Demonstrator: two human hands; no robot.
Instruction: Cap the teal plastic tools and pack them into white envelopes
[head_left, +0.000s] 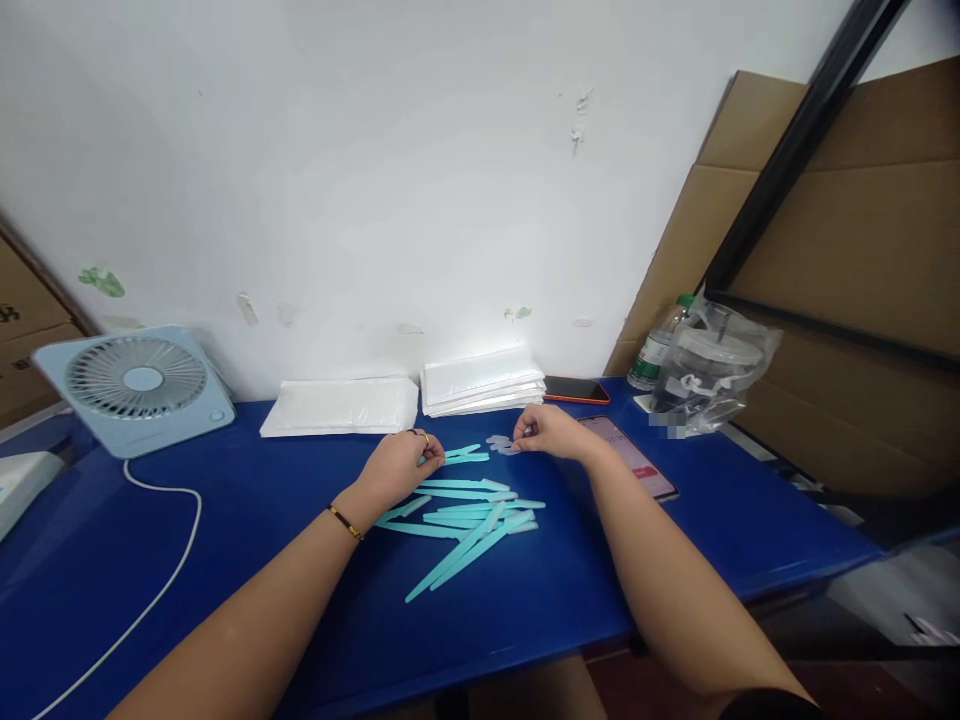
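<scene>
— What have your hands got hold of?

— My left hand (397, 465) is pinched shut on the end of a turquoise stick (465, 455) lying on the blue table (225, 520); a second stick lies right alongside it. My right hand (547, 432) is closed at the fingertips on something small, but I can't tell what it is. Just beside that hand sit the little pale caps (499, 441), three or four, too small to count surely.

— And the rest of the sticks?

— A loose heap of sticks (469, 515) lies between my forearms, near ten of them, crossing one another so I can't be exact.

— What else is on the table?

— Two stacks of white pouches: a flat one (341, 405) and a taller one (480, 380), both against the wall. Two phones: one with a red edge (577, 390) by the taller stack, one (637, 462) touching my right wrist. One blue fan (139, 385) at far left with its white cable (161, 580), and one clear bag (709, 370) with a bottle (656, 350) behind it
</scene>
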